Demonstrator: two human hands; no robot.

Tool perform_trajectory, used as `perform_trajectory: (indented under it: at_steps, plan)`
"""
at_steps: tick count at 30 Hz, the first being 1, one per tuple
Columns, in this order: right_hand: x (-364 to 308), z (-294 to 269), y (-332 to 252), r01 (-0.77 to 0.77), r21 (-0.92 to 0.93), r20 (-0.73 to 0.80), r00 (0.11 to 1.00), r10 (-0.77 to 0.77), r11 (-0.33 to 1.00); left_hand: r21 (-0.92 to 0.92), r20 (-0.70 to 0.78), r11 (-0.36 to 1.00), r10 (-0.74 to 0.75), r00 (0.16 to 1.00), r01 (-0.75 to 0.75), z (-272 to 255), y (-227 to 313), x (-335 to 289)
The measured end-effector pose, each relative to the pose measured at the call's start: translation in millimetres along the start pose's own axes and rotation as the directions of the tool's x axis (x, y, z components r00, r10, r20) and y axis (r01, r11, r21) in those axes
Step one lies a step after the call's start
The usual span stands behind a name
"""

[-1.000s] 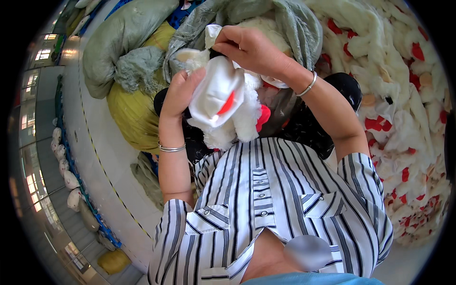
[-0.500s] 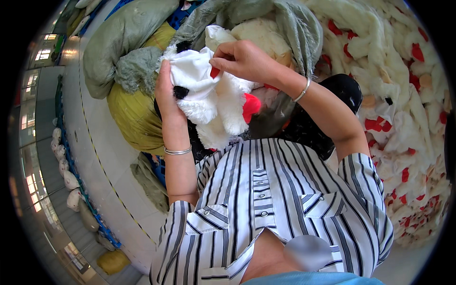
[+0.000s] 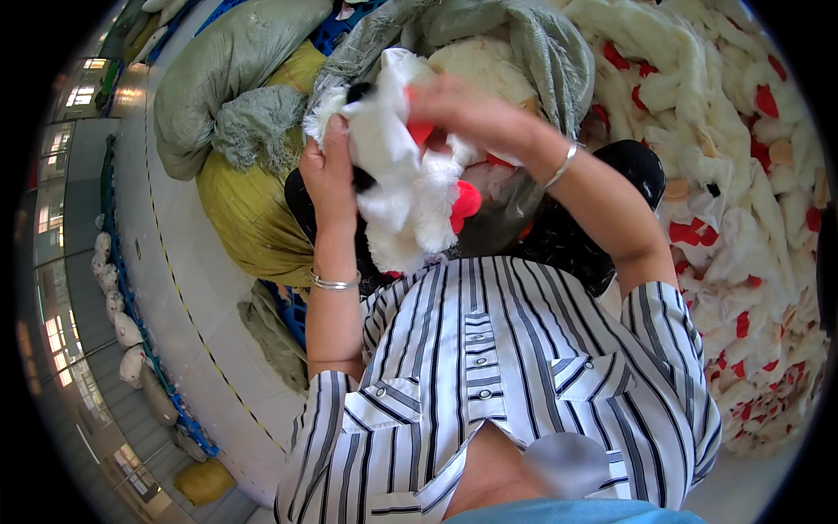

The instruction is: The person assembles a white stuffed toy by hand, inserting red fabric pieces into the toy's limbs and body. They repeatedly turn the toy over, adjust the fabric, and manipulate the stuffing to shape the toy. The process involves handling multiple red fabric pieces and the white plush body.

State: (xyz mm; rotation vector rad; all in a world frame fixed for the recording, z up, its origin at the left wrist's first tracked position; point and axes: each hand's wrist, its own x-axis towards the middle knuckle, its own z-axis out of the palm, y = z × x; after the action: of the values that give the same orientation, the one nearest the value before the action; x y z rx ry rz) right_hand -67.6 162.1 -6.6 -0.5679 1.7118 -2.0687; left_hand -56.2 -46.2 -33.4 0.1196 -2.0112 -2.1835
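Observation:
A limp white plush toy skin point(image 3: 384, 144) with black tufts and fluffy legs hangs over my lap. My left hand point(image 3: 330, 175) is closed on its left edge, thumb pointing up. On the skin's right side, my right hand point(image 3: 467, 113) is smeared by motion, so its grip is unclear. A bright red patch point(image 3: 420, 129) shows on the toy just beneath those fingers. Lower down, a red felt-like piece point(image 3: 465, 205) sticks out from the white fur.
Beyond the toy stands an open grey-green sack point(image 3: 546, 65) with pale fluffy pieces inside. Stuffed green sacks point(image 3: 218, 74) and a yellow one point(image 3: 253, 214) lie to the left. At right is a large heap of cream plush skins point(image 3: 742, 210) with red bits.
The toy and my left hand have shifted slightly right. My right hand has moved quickly rightward and is blurred now. The skin's smooth face has turned and folded, with more red showing.

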Motion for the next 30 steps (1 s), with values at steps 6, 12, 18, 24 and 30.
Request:
perform_trajectory:
  at_steps: [6, 12, 18, 24, 30]
  plan:
    - [4, -55, -35, 0.162, 0.278, -0.091, 0.986, -0.142, 0.947, 0.021, 0.438, 0.999, -0.038, 0.898, 0.032, -34, 15, 6]
    - [21, -46, 26, -0.148, -0.244, 0.001, 0.988, 0.153, 0.958, -0.1, 0.189, 0.993, 0.087, 0.978, -0.069, -11, 88, -14]
    - [2, 9, 7, -0.299, -0.15, 0.31, 0.891, 0.332, 0.943, -0.232, 0.448, 0.962, -0.026, 0.893, 0.145, -28, 55, 59]
    - [21, -84, 116, -0.211, -0.578, -0.001, 0.966, 0.258, 0.788, 0.447, 0.309, 0.888, -0.269, 0.912, 0.111, -31, -61, 63]
    - [-12, -74, 132, -0.254, -0.481, -0.189, 0.965, 0.184, 0.839, 0.365, 0.396, 0.908, -0.353, 0.848, 0.207, -37, -120, 22]
